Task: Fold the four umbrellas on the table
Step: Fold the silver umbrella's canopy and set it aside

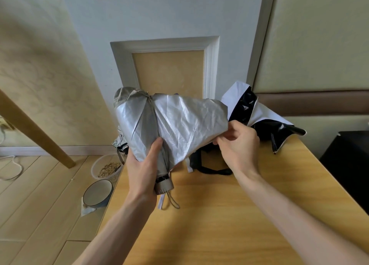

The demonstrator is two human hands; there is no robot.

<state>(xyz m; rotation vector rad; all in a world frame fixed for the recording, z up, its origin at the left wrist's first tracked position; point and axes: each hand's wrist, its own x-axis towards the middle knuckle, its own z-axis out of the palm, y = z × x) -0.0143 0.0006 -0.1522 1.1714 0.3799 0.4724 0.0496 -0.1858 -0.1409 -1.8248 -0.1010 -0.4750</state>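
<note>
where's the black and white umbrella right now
In the head view, the black and white umbrella lies unfolded at the table's far right, just behind the right hand.

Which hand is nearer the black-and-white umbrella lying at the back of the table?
Right. The right hand pinches the silver umbrella fabric just beside the black-and-white umbrella; the left hand grips the silver umbrella's shaft, farther away.

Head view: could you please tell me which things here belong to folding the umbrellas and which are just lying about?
Job in hand:
- silver umbrella, gripped by the left hand, its panel pinched by the right hand
- white-and-black umbrella on the table

Lying about:
- clear tub of seeds on the floor
- bowl on the floor
</note>
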